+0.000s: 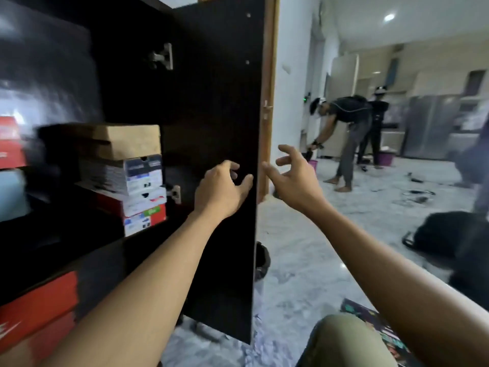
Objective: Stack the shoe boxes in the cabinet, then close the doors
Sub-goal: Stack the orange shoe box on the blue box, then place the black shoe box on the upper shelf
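Marble floor (304,260) behind, edge of cabinet door (217,102) between loosely curled left grip (221,188) and spread right grip (292,178)

Not much to go on, honestly. Your left hand (222,189) and right hand (293,176) are bare, same for your left forearm (148,282) and right forearm (383,255). The only clothing showing is plain olive-khaki trousers (346,343) at the bottom right edge.
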`<action>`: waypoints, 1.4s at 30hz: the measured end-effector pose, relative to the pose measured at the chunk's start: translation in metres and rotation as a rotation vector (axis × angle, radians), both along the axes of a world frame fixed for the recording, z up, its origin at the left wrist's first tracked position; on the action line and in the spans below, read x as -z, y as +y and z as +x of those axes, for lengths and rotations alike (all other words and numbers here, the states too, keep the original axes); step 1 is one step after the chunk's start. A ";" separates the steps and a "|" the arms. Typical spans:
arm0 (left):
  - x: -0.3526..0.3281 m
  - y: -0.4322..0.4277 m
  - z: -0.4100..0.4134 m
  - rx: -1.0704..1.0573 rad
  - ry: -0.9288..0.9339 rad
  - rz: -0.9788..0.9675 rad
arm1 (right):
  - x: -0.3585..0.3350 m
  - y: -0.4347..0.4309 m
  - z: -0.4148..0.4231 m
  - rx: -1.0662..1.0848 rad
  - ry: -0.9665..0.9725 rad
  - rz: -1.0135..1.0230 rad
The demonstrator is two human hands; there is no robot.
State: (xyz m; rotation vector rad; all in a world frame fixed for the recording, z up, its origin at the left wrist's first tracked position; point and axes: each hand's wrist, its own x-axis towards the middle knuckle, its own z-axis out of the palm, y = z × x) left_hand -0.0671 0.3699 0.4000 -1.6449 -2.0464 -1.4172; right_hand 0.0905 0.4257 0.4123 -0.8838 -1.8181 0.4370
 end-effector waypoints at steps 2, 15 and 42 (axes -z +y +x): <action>0.012 0.020 0.035 0.121 -0.007 -0.072 | 0.008 0.013 0.045 0.115 -0.017 -0.044; 0.191 0.183 0.208 0.506 0.020 -0.518 | 0.224 0.105 0.287 0.630 -0.036 -0.484; 0.573 0.360 0.259 0.897 -0.408 -0.981 | 0.572 0.198 0.421 0.476 0.222 -0.896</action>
